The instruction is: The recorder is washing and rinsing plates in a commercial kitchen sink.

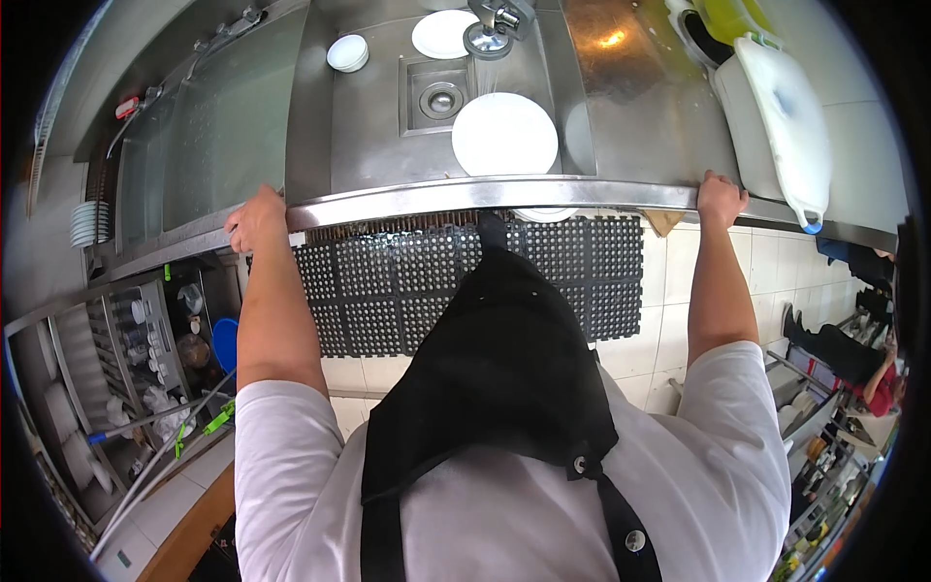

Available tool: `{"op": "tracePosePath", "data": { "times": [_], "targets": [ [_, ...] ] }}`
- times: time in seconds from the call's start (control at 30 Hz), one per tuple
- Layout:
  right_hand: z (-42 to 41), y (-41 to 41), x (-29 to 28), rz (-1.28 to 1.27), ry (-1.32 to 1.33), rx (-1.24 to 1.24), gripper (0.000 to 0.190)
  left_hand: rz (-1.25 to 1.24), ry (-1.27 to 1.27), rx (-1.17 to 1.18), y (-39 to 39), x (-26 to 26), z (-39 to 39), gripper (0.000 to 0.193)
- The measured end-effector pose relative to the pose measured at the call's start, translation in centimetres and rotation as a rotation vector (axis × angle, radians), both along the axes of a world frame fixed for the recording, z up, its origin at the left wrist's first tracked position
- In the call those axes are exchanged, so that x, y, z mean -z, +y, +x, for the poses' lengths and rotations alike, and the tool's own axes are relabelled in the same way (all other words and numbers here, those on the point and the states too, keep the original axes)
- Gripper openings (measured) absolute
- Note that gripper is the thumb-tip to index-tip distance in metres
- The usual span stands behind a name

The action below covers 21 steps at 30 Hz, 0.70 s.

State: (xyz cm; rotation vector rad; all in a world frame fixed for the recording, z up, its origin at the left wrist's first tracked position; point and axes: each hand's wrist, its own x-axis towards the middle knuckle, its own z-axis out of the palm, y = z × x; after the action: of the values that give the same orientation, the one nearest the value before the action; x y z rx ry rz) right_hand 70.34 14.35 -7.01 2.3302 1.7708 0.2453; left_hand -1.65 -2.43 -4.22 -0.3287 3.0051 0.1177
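Note:
My left hand (260, 219) grips the front rim of the stainless steel sink (494, 192), by the divider between two basins. Far to the right, my right hand (720, 199) is curled over the same rim. Between them, in the middle basin, a large white plate (505, 134) lies near the front wall. Behind it are a white oval dish (446, 33) and a small stack of white bowls (348, 53). A spray head (489, 40) hangs over the basin, with thin streams of water falling towards the plate. The drain (441, 100) is uncovered.
Cloudy water fills the left basin (233, 124). A white plastic tub (782, 124) stands on the right drainboard. Black rubber matting (378, 291) covers the floor. Mop handles (160, 451) lean by a shelf rack (109, 364) at left. A person (851, 356) is at far right.

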Motion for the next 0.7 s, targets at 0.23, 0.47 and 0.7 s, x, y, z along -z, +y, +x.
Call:
{"op": "tracePosePath", "data": {
  "times": [0.23,0.47,0.7],
  "targets": [
    [0.6,0.1,0.2,0.009,0.16,0.112,0.049,0.002,0.021,-0.026,0.1,0.1,0.3,0.116],
    [-2.7,-1.0,-2.8,0.126,0.337,0.37,0.047,-0.076,0.027,-0.029,-0.5,1.2,-0.5,0.118],
    [-6.4,-1.6,-0.2,0.535,1.267,-0.033,0.061,-0.067,0.117,0.064,-0.2,0.2,0.7,0.113]
  ]
}}
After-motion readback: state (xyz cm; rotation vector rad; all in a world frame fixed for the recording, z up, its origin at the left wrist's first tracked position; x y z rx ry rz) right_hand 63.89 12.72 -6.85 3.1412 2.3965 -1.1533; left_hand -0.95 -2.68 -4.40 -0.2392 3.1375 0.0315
